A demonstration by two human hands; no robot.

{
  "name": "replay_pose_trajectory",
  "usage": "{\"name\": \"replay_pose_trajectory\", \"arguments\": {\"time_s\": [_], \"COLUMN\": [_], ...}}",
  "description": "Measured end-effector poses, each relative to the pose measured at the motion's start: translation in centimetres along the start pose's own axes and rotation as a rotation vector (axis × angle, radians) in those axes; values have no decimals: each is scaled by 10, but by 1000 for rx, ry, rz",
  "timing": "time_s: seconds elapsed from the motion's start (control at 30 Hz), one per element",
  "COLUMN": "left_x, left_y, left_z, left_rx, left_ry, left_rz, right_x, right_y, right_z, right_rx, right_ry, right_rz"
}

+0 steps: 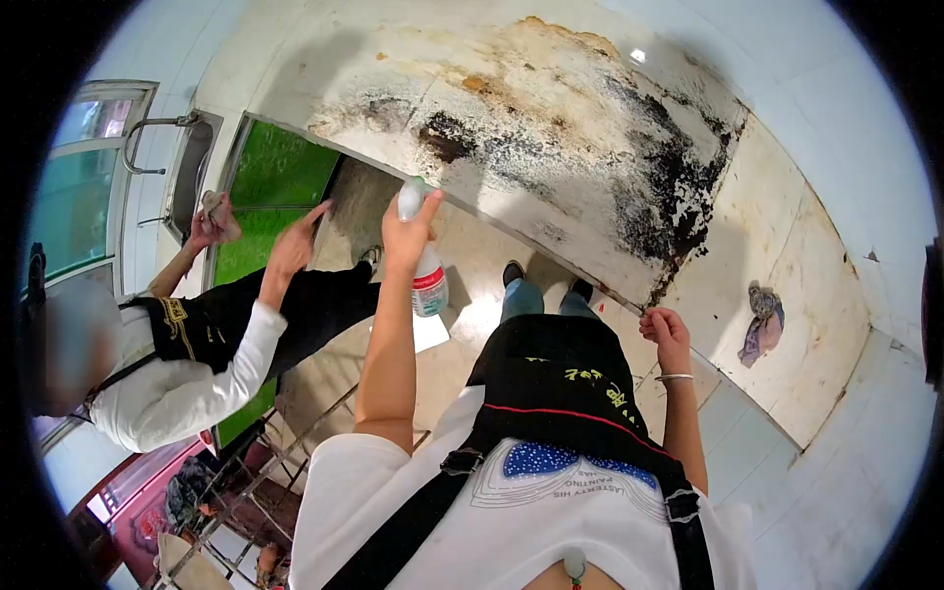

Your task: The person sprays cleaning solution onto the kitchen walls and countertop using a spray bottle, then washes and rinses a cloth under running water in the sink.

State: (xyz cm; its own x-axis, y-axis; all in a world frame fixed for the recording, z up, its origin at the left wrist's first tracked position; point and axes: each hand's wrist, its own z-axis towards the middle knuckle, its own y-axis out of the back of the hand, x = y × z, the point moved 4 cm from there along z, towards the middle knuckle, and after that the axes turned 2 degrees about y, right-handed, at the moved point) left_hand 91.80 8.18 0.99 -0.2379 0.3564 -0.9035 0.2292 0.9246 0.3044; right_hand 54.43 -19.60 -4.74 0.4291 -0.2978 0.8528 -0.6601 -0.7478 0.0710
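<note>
My left hand is wrapped around the neck of a spray bottle. The bottle has a whitish head, a clear lower body and a red and white label. It is held up by the front edge of a stained countertop. Over at the right, my right hand is at the same counter edge with its fingers curled together; whether anything is in them I cannot make out. Black and brown grime covers much of the counter surface. A crumpled grey and purple cloth lies on its right part.
To my left a co-worker in a white top and black apron holds a rag near a sink with a faucet. Green cabinet doors are under that counter. A metal rack with items stands behind at lower left.
</note>
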Motion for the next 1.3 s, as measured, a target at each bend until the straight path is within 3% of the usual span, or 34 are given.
{"name": "replay_pose_trajectory", "arguments": {"time_s": [0.33,0.5,0.67,0.9,0.97,1.0,1.07,1.3], "left_x": [19,19,28,19,16,22,29,30], "left_y": [24,22,24,25,18,17,14,-5], "left_z": [36,37,40,24,14,13,8,-24], "left_rx": [62,134,271,341,429,432,487,581], "left_ry": [147,49,160,137,-5,-4,-205,-206], "left_rz": [24,7,296,179,293,291,224,138], "right_x": [9,8,11,15,12,12,12,9], "right_y": [-41,-51,-64,-75,-76,-77,-81,-91], "right_z": [-4,-7,-8,-9,-9,-10,-12,-11], "right_rx": [-44,-34,-42,-33,-22,-25,-27,-6], "right_ry": [-8,7,-8,19,18,17,17,7], "right_rz": [-67,-61,-45,-89,-84,-86,-90,-96]}}
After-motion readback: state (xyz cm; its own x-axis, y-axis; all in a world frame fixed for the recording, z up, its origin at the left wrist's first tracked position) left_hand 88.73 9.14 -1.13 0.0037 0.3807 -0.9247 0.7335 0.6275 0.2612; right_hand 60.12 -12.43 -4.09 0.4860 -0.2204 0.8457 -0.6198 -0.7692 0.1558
